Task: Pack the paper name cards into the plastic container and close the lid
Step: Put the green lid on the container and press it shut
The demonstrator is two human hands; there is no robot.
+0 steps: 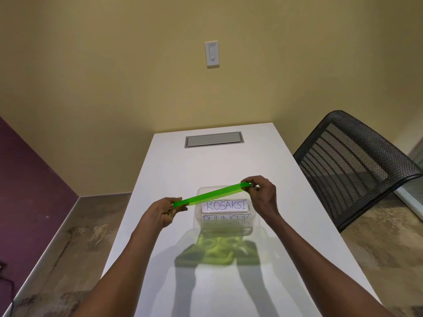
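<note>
Head view: clear plastic container [225,221] at tabletop [206,165] centre, open-topped, paper name cards [225,205] standing inside. Green lid [211,194], seen edge-on and tilted, is held above it; left hand [163,211] pinches its 8 o'clock end, right hand [261,194] its 2 o'clock end. Mesh chair [352,165] at 3 o'clock.

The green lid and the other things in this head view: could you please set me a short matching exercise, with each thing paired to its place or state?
Things:
1. green lid
2. plastic container
3. name cards
4. mesh chair

Places or states:
A. stands beside the table's right edge
B. rests open on the white table
C. held in the air, tilted, by the left hand and right hand
D. standing inside the clear walls, lettering facing the camera

Pairs: 1-C, 2-B, 3-D, 4-A
</note>
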